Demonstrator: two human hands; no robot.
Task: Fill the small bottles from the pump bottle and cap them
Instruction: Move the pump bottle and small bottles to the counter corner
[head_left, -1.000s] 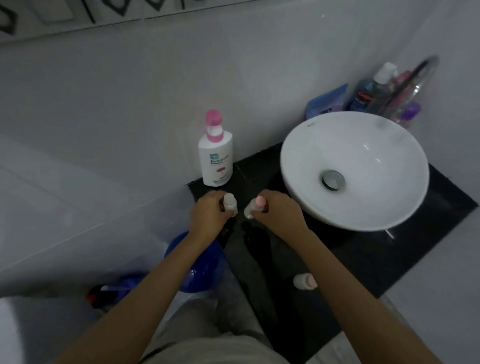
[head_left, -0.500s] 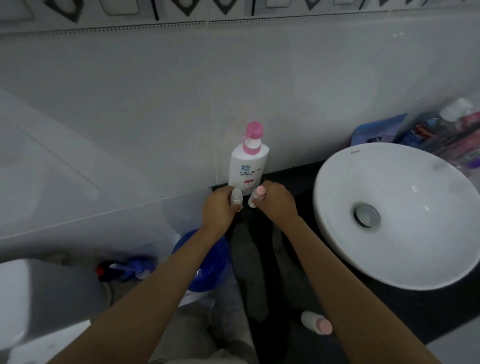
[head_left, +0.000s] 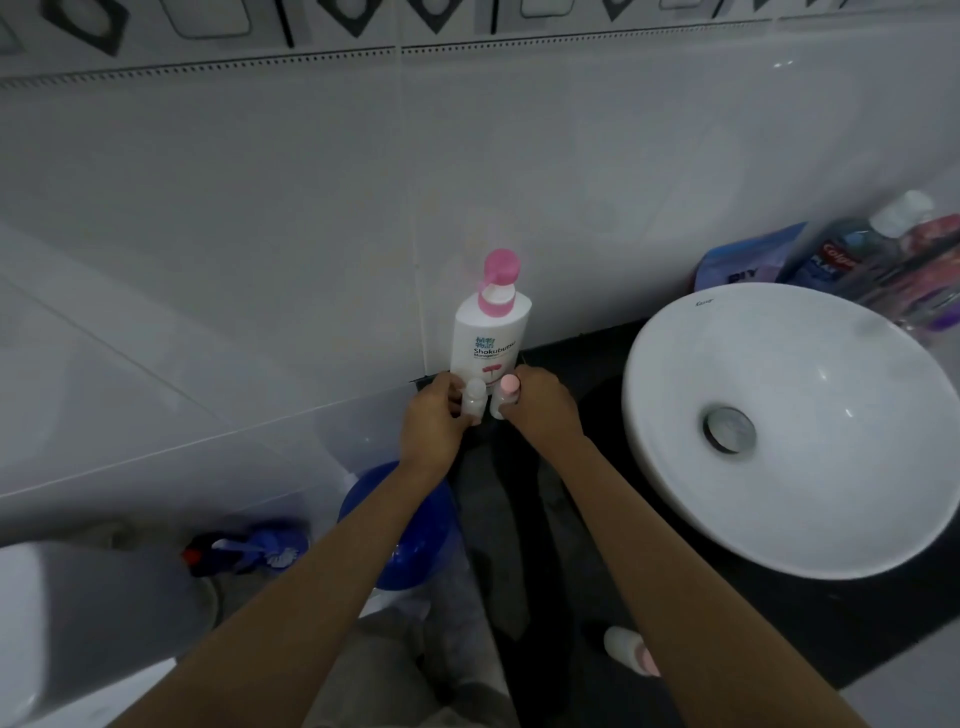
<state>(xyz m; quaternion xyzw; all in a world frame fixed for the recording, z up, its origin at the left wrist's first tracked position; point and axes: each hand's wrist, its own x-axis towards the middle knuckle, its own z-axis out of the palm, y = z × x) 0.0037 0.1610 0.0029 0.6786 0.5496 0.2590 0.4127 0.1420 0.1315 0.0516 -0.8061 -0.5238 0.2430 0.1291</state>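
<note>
On black bench (head_left: 597, 358) by wall: pump bottle (head_left: 488, 332) upright, pink pump. Just in front, left hand (head_left: 434, 423) grip closed around small clear bottle (head_left: 474, 397), white top; right hand (head_left: 543, 405) grip closed around small pink-capped bottle (head_left: 505, 396). Both upright, side by side. Third small bottle (head_left: 631, 649) lying near bench front edge. White basin (head_left: 779, 431) to right.
</note>
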